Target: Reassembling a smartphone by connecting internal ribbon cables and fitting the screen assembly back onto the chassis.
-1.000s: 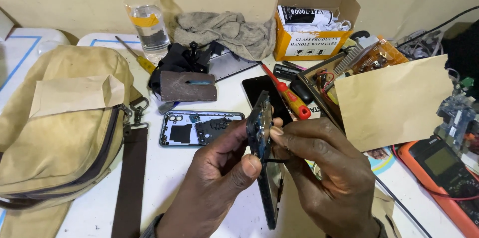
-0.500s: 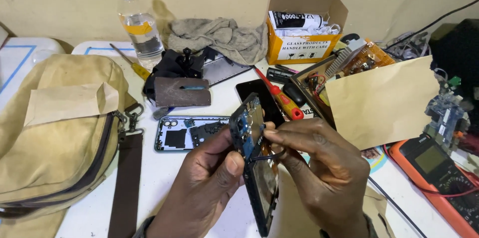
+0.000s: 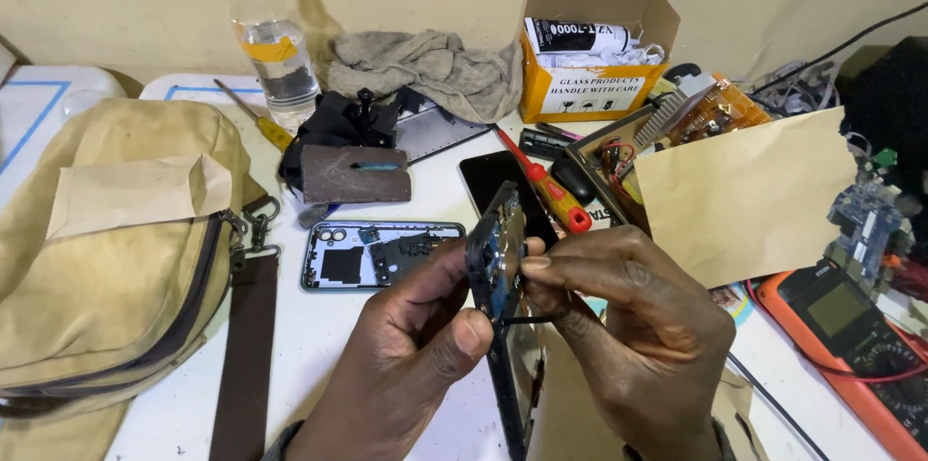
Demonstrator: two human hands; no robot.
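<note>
A dark opened phone body (image 3: 497,258) stands on edge, tilted, between both hands above the white table (image 3: 319,326). My left hand (image 3: 406,355) grips its lower left side with thumb and fingers. My right hand (image 3: 628,335) pinches the phone's upper edge with its fingertips, and a thin dark strip runs between the two hands below the thumb. A phone back cover (image 3: 377,253) with its inner side up lies flat just left of the hands.
A tan bag (image 3: 106,258) with a brown strap fills the left. Behind stand a water bottle (image 3: 275,45), grey cloth (image 3: 425,70), a yellow box (image 3: 590,55) and a red screwdriver (image 3: 546,186). A brown envelope (image 3: 744,195) and an orange multimeter (image 3: 851,335) lie at right.
The view has shifted slightly, and the phone body has turned more edge-on between my hands. My right fingertips have moved up to pinch its upper edge.
</note>
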